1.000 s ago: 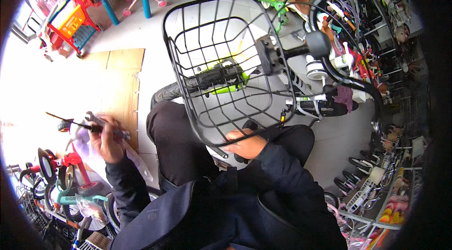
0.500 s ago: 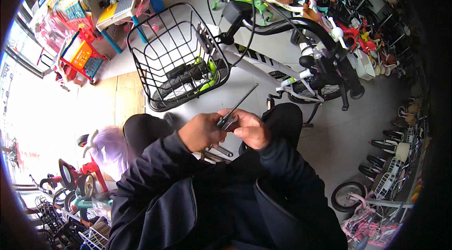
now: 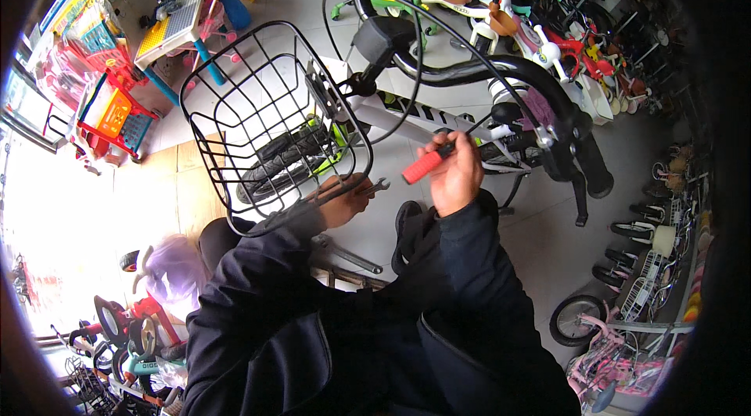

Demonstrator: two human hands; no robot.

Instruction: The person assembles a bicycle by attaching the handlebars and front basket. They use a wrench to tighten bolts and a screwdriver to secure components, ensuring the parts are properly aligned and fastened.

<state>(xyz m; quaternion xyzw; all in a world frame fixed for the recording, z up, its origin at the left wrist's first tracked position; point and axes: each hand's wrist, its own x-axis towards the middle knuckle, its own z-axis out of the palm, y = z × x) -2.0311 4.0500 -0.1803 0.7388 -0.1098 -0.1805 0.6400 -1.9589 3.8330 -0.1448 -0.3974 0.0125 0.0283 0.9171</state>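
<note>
My right hand [image 3: 458, 181] is closed around a screwdriver with a red handle [image 3: 422, 169]. It is raised beside the white frame [image 3: 407, 122] of a bicycle, below the black handlebar [image 3: 493, 64]. My left hand [image 3: 344, 203] is closed on an open-end wrench [image 3: 380, 187], whose jaw sticks out past the fingers. That hand is low behind the rim of the black wire basket [image 3: 278, 95], and the wires partly cover it. Below my left hand a larger metal wrench [image 3: 348, 254] lies over a tray or box edge.
The bicycle's front wheel [image 3: 285, 162] stands behind the basket, and black cables [image 3: 418, 40] loop ahead of the handlebar. Small bikes and ride-on toys crowd the far right. A toy cart [image 3: 117, 115] stands at the left, and a bag-wrapped item [image 3: 176, 267] is near my left arm.
My hands were together over my lap with the screwdriver between them. They have parted: the right rose with the screwdriver toward the bicycle, the left moved to the basket with the wrench.
</note>
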